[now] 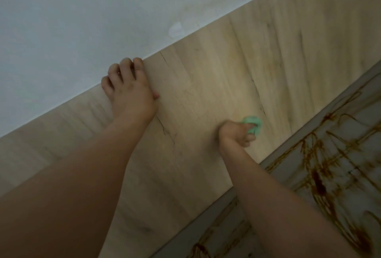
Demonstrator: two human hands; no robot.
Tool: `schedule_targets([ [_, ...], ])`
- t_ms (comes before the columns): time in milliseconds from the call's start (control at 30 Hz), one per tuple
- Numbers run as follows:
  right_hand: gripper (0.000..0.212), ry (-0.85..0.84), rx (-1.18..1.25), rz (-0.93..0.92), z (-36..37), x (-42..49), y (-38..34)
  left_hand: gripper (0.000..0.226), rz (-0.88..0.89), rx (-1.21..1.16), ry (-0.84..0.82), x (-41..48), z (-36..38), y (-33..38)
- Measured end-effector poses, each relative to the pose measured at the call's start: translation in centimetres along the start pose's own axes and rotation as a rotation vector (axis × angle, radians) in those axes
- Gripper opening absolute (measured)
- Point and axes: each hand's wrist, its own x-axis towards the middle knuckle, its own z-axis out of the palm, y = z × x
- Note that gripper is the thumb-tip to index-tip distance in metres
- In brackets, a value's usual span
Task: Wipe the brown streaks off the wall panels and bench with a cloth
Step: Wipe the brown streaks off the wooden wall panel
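Head view: right hand (233,134) fingers (250,138) bunched tight round the green cloth (253,124), pressing it on the panel (206,84), left hand (132,90) fingers hooked over the panel's top edge. I'd use firm pressure, go along the grain, and refold before tackling the heavy brown streaks (317,177) on the surface (348,131) below.

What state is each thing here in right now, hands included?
Wood panel: only faint dark marks.
Pale surface below it: thick brown streaks, not yet wiped.
Green cloth: bunched against the panel.
Left hand: fingers hooked over the panel's top edge.
Right hand: grips the cloth.
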Motion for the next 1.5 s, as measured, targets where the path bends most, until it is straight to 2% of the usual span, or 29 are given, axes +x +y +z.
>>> schedule_targets([
  [133,0.062,-0.078,-0.115,-0.7,1.7,-7.9,-4.2,0.088,-0.023,-0.011,-0.088,0.3,-1.0,0.3],
  [200,0.057,-0.198,-0.173,-1.021,1.9,-10.5,-3.9,0.081,-0.013,-0.035,-0.155,0.4,-2.3,-0.2],
  [267,0.051,-0.39,-0.237,-1.154,0.7,-10.9,-2.9,0.079,0.015,-0.072,-0.276,0.7,-4.1,-0.7],
  [333,0.046,-0.633,-0.208,-1.091,-1.7,-10.9,-2.7,0.082,0.037,-0.108,-0.408,0.8,-5.9,-1.8],
  [367,0.041,-0.751,-0.178,-0.996,-3.1,-10.5,-2.6,0.08,0.053,-0.144,-0.461,0.6,-6.3,-2.2],
  [467,0.034,-1.067,-0.126,-0.583,-7.7,-10.1,-3.1,0.057,0.058,-0.341,-0.482,-1.8,-6.6,-2.9],
  [533,0.032,-1.227,-0.098,-0.355,-10.6,-10.1,-3.3,0.046,-0.022,-0.516,-0.479,-5.1,-6.4,-2.1],
  [600,0.033,-1.359,-0.089,-0.205,-12.9,-10.6,-3.7,0.043,-0.137,-0.709,-0.573,-8.3,-6.3,-0.7],
  [667,0.04,-1.472,-0.099,-0.119,-14.5,-11.2,-4.2,0.053,-0.27,-0.925,-0.716,-10.7,-6.4,0.5],
  [733,0.048,-1.552,-0.129,-0.076,-15.7,-11.9,-4.9,0.066,-0.418,-1.172,-0.778,-12.3,-6.6,1.1],
  [767,0.049,-1.562,-0.151,-0.065,-16.0,-12.2,-5.0,0.074,-0.466,-1.276,-0.79,-12.9,-6.9,1.2],
  [833,0.047,-1.556,-0.188,-0.064,-16.7,-12.4,-5.2,0.078,-0.437,-1.38,-0.79,-13.9,-7.5,1.1],
  [900,0.044,-1.535,-0.2,-0.077,-17.2,-12.3,-5.2,0.065,-0.395,-1.413,-0.787,-14.5,-7.5,1.2],
  [967,0.042,-1.5,-0.199,-0.056,-17.7,-12.3,-5.1,0.049,-0.437,-1.431,-0.762,-14.8,-7.2,1.1],
  [1067,0.056,-1.502,-0.243,-0.047,-18.7,-12.1,-5.2,0.019,-0.514,-1.396,-0.667,-14.7,-6.6,0.6],
  [1133,0.057,-1.503,-0.357,-0.169,-19.1,-12.0,-5.1,0.023,-0.595,-1.474,-0.663,-14.6,-6.6,0.1],
  [1200,0.039,-1.445,-0.433,-0.313,-19.0,-12.1,-4.7,0.021,-0.624,-1.56,-0.728,-14.7,-7.1,-0.2],
  [1233,0.032,-1.401,-0.448,-0.356,-18.8,-12.4,-4.4,0.026,-0.586,-1.555,-0.787,-15.1,-7.3,-0.2],
  [1300,0.03,-1.358,-0.484,-0.434,-18.5,-12.8,-4.2,0.062,-0.445,-1.454,-0.866,-16.1,-7.5,0.1],
  [1400,0.034,-1.318,-0.533,-0.51,-18.0,-13.5,-4.3,0.115,-0.268,-1.382,-0.75,-17.5,-7.1,1.2],
  [1433,0.036,-1.309,-0.536,-0.513,-17.9,-13.8,-4.3,0.121,-0.243,-1.397,-0.715,-17.8,-6.7,1.4],
  [1467,0.038,-1.302,-0.535,-0.509,-17.8,-14.0,-4.4,0.118,-0.24,-1.402,-0.697,-17.8,-6.5,1.5],
  [1500,0.04,-1.3,-0.53,-0.498,-17.8,-14.2,-4.4,0.103,-0.252,-1.405,-0.679,-17.8,-6.4,1.6],
])
